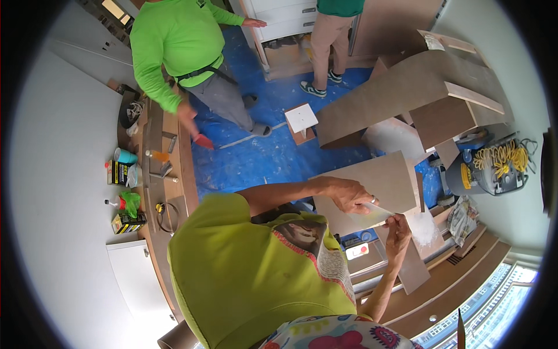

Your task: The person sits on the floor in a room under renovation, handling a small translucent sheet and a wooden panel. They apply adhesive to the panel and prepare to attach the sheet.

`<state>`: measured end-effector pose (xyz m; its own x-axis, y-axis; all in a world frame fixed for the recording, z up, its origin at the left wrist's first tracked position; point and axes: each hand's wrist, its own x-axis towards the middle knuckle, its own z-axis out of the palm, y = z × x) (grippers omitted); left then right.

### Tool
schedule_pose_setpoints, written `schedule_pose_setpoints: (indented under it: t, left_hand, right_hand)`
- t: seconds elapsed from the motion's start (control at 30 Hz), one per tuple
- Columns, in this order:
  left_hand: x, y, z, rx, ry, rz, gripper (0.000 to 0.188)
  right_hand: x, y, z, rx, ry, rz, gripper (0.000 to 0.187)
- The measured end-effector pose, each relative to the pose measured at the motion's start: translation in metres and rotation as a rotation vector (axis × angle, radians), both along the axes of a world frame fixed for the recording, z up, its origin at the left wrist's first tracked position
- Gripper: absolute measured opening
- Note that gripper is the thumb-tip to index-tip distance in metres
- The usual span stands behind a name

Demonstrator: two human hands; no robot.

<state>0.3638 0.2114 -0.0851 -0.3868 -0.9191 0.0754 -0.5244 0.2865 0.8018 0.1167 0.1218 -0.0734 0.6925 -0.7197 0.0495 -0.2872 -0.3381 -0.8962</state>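
My left hand (350, 196), a ring on one finger, is closed on one end of a thin, pale sheet (372, 216). My right hand (398, 231) pinches the other end, so the sheet stretches between my hands. Its exact kind is too unclear to tell. Just beyond and below lies a flat brown board (372, 174), partly covered by my left arm and hands. Beside my right wrist a narrower brown board (410, 270) slants toward the window side.
A person in a bright green shirt (180, 41) stands far left; another person (331, 35) stands by white drawers (285, 14). Brown panels (389, 96) lean at right, near a vacuum with a yellow coiled hose (500, 160). A cluttered wooden counter (154, 198) runs along the left.
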Motion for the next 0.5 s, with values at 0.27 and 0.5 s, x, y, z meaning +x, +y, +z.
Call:
schedule_pose_setpoints:
  t: [0.27, 0.5]
  left_hand:
    - [-0.028, -0.011, -0.006, -0.068, -0.071, 0.131, 0.039]
    - [-0.036, -0.01, -0.03, -0.181, 0.223, 0.303, 0.034]
  right_hand:
    - [0.007, -0.003, -0.006, -0.41, 0.231, -0.161, 0.009]
    - [0.015, -0.014, 0.009, -0.314, 0.161, -0.372, 0.012]
